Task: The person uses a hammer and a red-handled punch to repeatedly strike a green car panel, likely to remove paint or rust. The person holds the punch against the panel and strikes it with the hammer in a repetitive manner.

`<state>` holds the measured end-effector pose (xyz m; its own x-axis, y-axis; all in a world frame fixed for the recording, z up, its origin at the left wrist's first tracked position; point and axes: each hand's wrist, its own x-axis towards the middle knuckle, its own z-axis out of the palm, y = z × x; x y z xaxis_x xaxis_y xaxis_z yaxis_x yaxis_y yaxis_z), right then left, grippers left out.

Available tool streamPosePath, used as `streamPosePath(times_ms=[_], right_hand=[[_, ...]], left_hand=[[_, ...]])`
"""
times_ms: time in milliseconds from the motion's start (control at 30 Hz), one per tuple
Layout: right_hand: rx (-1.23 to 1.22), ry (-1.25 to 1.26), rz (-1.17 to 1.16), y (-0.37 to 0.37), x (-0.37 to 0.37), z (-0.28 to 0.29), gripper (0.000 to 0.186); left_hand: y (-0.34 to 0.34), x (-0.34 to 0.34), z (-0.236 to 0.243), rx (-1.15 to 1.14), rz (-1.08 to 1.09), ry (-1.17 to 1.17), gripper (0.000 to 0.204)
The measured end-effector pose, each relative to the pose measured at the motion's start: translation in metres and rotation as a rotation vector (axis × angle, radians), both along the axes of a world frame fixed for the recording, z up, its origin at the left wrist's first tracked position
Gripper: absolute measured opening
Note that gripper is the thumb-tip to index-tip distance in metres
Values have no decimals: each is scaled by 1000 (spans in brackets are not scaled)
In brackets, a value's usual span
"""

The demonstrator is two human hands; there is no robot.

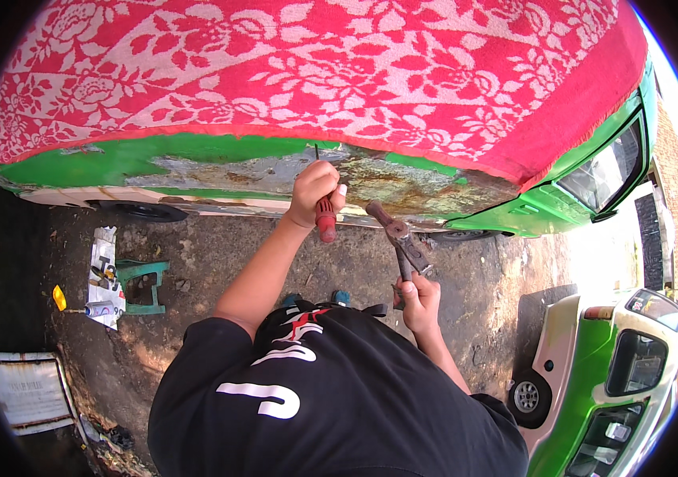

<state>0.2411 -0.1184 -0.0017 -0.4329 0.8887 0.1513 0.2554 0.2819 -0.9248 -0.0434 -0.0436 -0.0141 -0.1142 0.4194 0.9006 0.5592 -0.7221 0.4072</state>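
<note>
My left hand [315,195] is wrapped round a red-handled tool [325,222], whose thin dark shaft points up against the weathered side panel [391,184] of a green van, where paint has flaked to grey and rusty metal. Below and to the right, my right hand [420,306] grips a hammer [399,238] by its handle, the worn metal head raised just right of the tool's red end, apart from it. A red and pink floral cloth [315,63] covers the upper part of the van, its edge just over my left hand.
Behind me on the right stands another green and white van [593,366]. At left, a green plastic stool [140,306] stands by a white sheet with a spray can [99,308] and a small yellow item [59,297]. A rusty white metal board [25,389] lies lower left.
</note>
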Motion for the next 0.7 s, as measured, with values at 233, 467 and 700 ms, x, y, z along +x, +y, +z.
streamPosePath(times_ms=[233,467,700], right_hand=[[-14,55,-52,-4,-14,5,49],[-19,27,-71,-13,-21,3,46],[-18,18,-90,-22,-31,2,44]], left_hand=[[-2,-9,-8,-9,-32,-15,24],[-2,-16,-8,-12,-72,-32,23],[-4,-20,-7,-1,-104,-46,23]])
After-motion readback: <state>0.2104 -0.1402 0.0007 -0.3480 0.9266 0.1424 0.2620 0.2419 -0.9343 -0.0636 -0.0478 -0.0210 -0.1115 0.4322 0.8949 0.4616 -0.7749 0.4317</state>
